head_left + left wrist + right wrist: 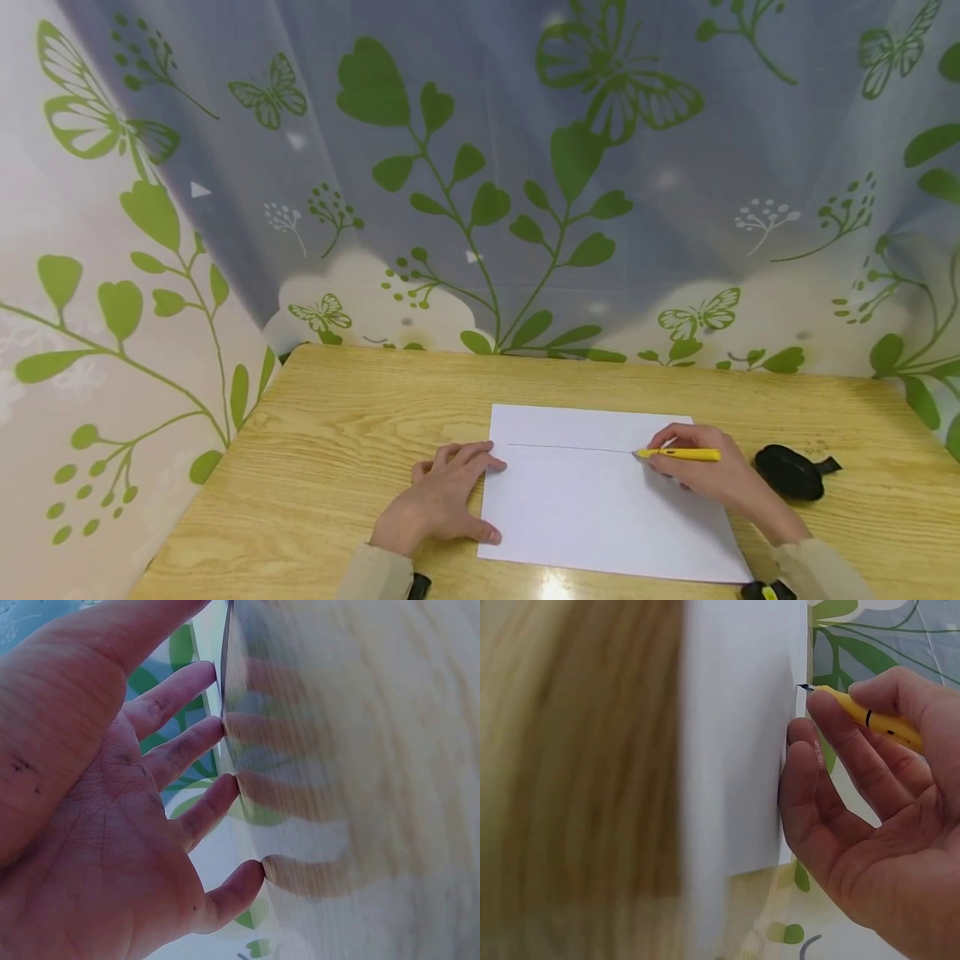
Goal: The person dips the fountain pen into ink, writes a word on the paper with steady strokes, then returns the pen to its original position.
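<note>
A white sheet of paper [592, 508] lies on the wooden table, with one thin dark line [570, 447] running across its upper part. My right hand [701, 462] pinches a yellow fountain pen [686, 454] between thumb and fingers, its dark nib at the right end of the line. In the right wrist view the pen [889, 727] slants over the paper's surface, and the other fingers curl loosely below it. At the paper's left edge my left hand [442, 500] rests spread, thumb and fingertips on the border. The left wrist view shows its fingertips [251, 877] touching the tabletop.
A black pouch-like object [791, 472] with a short tab lies on the table [337, 442] right of my right hand. A curtain [450, 167] with green leaves and butterflies hangs behind the table's back edge and along its left side.
</note>
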Demonstrator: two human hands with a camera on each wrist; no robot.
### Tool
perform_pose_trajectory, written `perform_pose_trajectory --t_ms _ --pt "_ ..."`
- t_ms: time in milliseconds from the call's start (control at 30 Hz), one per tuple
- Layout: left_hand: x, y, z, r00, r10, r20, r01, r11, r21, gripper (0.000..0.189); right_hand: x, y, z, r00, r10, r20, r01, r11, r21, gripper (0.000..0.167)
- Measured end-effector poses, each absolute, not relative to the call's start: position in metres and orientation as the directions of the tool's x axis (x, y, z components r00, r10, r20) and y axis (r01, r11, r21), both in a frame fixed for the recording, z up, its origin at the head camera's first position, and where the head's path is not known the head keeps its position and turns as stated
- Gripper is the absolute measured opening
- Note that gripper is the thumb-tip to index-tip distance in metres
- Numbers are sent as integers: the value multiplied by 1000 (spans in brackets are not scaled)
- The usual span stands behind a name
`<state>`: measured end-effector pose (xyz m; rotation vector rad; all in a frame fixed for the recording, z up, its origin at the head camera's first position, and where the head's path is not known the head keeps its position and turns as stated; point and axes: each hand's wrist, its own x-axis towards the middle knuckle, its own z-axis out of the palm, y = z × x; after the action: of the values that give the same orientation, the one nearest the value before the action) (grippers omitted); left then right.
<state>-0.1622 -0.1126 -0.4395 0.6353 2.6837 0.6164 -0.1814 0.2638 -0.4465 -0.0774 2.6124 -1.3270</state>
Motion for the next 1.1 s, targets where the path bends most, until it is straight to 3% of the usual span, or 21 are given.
perform_pose_trajectory --t_ms 1100 --pt "-160 -113 -439 -851 489 -192 350 800 487 82 -171 287 -444 -984 -94 -153 52 665 -745 30"
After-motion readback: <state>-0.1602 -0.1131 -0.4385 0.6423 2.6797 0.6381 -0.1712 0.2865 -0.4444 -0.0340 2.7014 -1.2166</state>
